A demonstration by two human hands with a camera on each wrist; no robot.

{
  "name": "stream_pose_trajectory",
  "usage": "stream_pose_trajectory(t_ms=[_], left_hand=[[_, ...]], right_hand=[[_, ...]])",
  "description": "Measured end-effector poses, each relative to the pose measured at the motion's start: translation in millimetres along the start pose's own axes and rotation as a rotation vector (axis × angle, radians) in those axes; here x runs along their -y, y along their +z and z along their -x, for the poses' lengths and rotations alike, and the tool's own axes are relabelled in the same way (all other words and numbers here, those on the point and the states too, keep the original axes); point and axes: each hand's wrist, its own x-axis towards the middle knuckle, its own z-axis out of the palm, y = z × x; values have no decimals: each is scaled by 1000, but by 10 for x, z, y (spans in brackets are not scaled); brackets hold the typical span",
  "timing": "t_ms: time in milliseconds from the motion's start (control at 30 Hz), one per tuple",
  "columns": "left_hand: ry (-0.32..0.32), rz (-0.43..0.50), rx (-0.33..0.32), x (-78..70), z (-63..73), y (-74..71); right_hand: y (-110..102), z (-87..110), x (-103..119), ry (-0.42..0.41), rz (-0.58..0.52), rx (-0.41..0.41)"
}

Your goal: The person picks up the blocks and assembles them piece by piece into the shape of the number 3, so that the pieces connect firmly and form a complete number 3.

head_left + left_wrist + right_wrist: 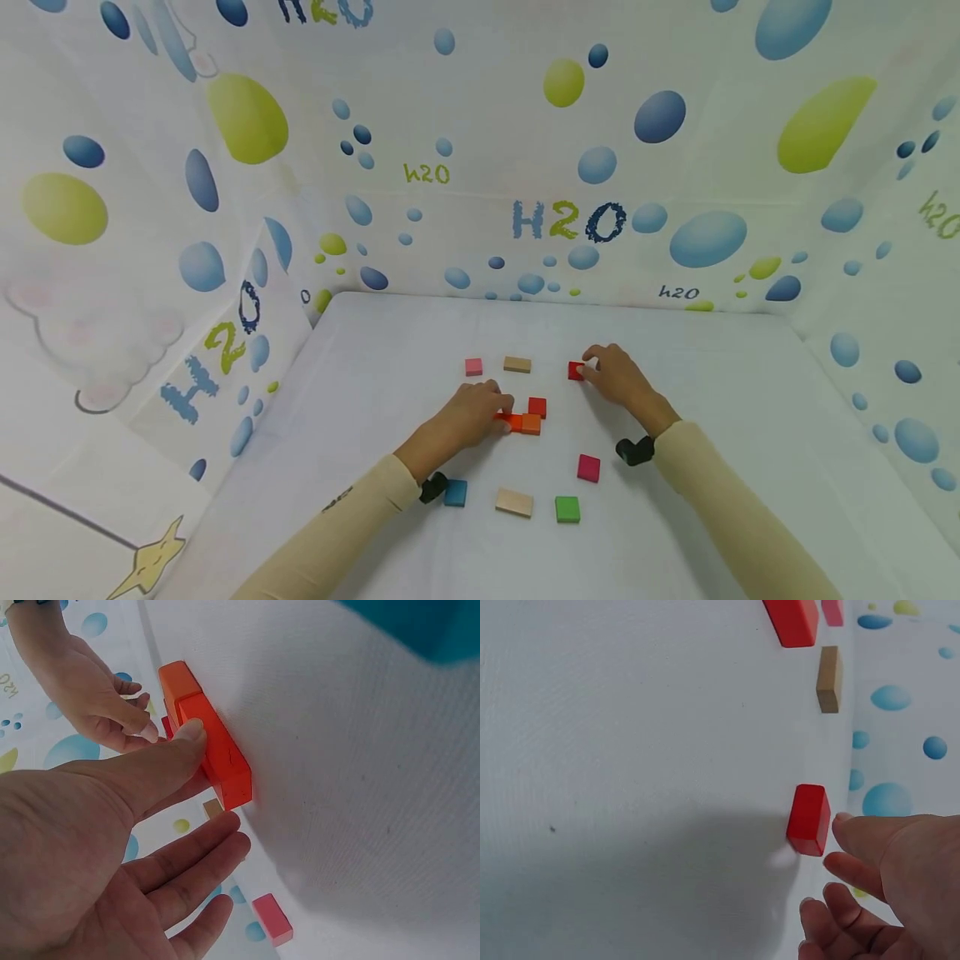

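Note:
In the middle of the white table my left hand (467,414) pinches a red-orange block (226,761) between thumb and index finger. Its other fingers stretch loosely past the block's near end. An orange block (531,425) sits against the far end of that block, in line with it. Just behind the pair lies a red block (537,407). Farther back and to the right, my right hand (617,375) is beside another red block (808,817). In the right wrist view the thumb and fingertips are close to that block's side, not closed round it.
A pink block (473,367) and a wooden block (517,364) lie toward the back. Nearer are a crimson block (588,468), a green block (567,509), a second wooden block (514,502) and a blue block (455,492) by the left wrist. Patterned curtains enclose the table.

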Motion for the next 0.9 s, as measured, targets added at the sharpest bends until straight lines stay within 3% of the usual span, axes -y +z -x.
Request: stream_pose_trajectory(t_ms=[200, 433, 900], left_hand=[[-3, 7, -2, 0, 5, -3], [-9, 9, -4, 6, 5, 10], [6, -11, -13, 4, 53, 19]], right_hand=[[66, -27, -13, 4, 40, -32], [103, -29, -3, 15, 13, -46], [197, -9, 95, -17, -32, -13]])
